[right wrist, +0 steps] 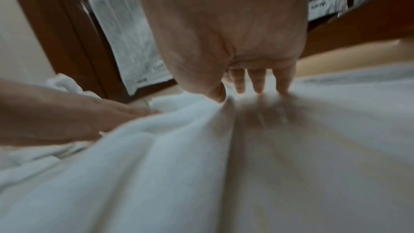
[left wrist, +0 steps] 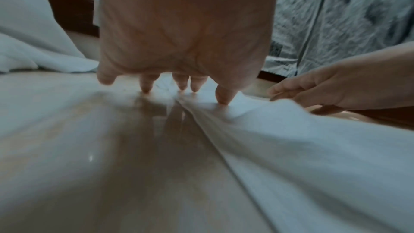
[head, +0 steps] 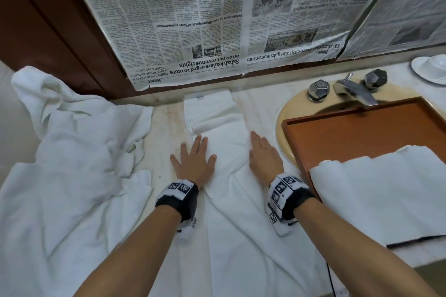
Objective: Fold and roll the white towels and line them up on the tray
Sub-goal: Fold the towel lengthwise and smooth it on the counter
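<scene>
The head view looks steeply down and forward from above the table [head: 166, 113], taking in both forearms and the newspaper-covered wall [head: 193, 19]. Each wrist view sits low, just above the surface, facing forward along its own palm at very close range. All 3 views share the long white towel [head: 229, 176] and each wrist view catches the opposite hand.

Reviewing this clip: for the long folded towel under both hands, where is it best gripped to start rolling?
Probably at the far end of the towel, where a small roll has already started just beyond the fingertips. Come from the near side, left hand and right hand each pinching one end of that roll; the strip is narrow and lies lengthwise away from the person.
</scene>
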Demonstrator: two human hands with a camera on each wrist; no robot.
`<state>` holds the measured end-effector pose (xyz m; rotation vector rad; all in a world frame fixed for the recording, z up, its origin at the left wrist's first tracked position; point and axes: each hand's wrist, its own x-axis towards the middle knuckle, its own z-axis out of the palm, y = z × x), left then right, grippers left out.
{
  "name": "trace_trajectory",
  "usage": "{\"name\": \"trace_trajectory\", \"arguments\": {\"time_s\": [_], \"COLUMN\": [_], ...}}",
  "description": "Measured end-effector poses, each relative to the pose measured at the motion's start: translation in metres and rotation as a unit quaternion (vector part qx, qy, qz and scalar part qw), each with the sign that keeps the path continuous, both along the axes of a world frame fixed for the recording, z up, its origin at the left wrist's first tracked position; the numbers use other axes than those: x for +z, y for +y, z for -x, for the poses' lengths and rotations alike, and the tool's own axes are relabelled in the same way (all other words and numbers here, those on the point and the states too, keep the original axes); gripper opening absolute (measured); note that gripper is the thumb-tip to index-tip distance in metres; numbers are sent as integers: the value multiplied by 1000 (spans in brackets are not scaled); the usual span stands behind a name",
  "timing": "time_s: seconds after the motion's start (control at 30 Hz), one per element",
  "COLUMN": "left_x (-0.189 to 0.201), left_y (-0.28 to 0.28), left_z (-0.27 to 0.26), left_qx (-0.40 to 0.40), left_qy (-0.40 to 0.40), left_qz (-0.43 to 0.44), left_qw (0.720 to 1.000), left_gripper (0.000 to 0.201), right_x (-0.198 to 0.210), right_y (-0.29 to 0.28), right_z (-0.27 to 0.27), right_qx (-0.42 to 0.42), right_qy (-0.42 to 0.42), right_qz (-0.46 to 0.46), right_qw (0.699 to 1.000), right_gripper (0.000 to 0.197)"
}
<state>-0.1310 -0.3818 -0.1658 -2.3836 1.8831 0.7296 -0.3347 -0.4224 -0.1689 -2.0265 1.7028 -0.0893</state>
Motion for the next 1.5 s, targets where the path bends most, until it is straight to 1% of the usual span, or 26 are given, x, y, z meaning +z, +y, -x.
{"name": "trace_trajectory", "arguments": {"time_s": [0.07, 0.1, 0.17, 0.2, 0.27, 0.37, 0.47, 0.53, 0.63, 0.73, 0.87, 0.97, 1.07, 1.17, 1.27, 1.37, 1.5], "left_x": [3, 2, 0, -3, -12, -17, -11, -4, 4, 9, 13, 12, 6, 1, -2, -5, -10], "left_y": [22, 36, 63, 77, 100, 119, 121, 120, 123, 130, 138, 143, 150, 157, 162, 168, 174], "left_z": [3, 3, 3, 4, 4, 8, 11, 11, 11, 9, 8, 7, 4, 0, 0, 0, -2], "left_qx": [9, 11, 7, 2, -31, -82, -86, -83, -93, -101, -118, -125, -124, -144, -149, -142, -132], "left_qy": [23, 52, 140, 171, 201, 183, 163, 155, 160, 186, 210, 215, 210, 195, 195, 195, 200], "left_qz": [56, 85, 133, 147, 160, 149, 127, 111, 112, 132, 166, 162, 145, 140, 146, 155, 172], "left_qw": [998, 995, 981, 974, 966, 968, 975, 978, 976, 968, 956, 955, 959, 960, 958, 958, 956], "left_gripper": [59, 57, 54, 48, 34, 28, 21, 14, 10, 11, 14, 16, 16, 15, 17, 18, 20], "right_x": [14, 18, 24, 26, 28, 27, 26, 29, 42, 65, 104, 122, 115, 88, 59, 42, 35], "right_y": [28, 46, 80, 96, 121, 143, 154, 160, 173, 197, 240, 277, 311, 336, 353, 367, 375], "right_z": [12, 18, 33, 40, 52, 64, 68, 71, 78, 85, 72, 50, 23, 0, -14, -23, -33], "right_qx": [-8, 5, 30, 37, 51, 59, 55, 50, 19, -3, -1, 20, 44, 49, 40, 31, 26], "right_qy": [-53, -62, -73, -72, -45, -7, 26, 44, 42, 56, 72, 55, 46, 60, 65, 35, 14], "right_qz": [-12, -14, -12, -20, -47, -82, -72, -87, -113, -75, 2, 2, -11, -44, -69, -60, -36], "right_qw": [999, 998, 997, 997, 997, 995, 996, 994, 993, 996, 997, 998, 998, 996, 995, 997, 999], "right_gripper": [60, 58, 53, 51, 47, 43, 38, 35, 25, 17, 17, 15, 16, 22, 23, 18, 13]}}
